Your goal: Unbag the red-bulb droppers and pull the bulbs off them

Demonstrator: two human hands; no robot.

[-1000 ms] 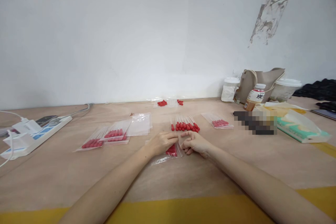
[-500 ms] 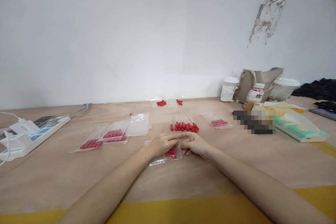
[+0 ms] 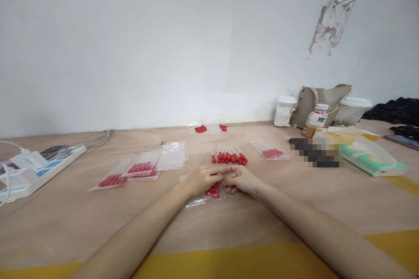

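My left hand (image 3: 200, 179) and my right hand (image 3: 242, 179) meet at the middle of the wooden table (image 3: 81, 222), both pinching the top edge of a clear plastic bag (image 3: 209, 194) that holds red-capped droppers. The bag lies flat under my fingers. Just beyond my hands lies a loose row of red-capped droppers (image 3: 229, 156). Filled bags (image 3: 128, 171) lie to the left, with a stack of empty clear bags (image 3: 173, 156) next to them.
A white power strip (image 3: 36, 169) with chargers sits at far left. Another filled bag (image 3: 270, 150) lies right of the loose droppers. At back right stand cups (image 3: 285, 110), a bottle (image 3: 314, 120), a beige bag (image 3: 322, 98) and a tissue pack (image 3: 371, 157). More droppers (image 3: 209, 128) lie by the wall.
My fingertips have drawn closer together along the bag's top edge; the hands stay in the same spot.
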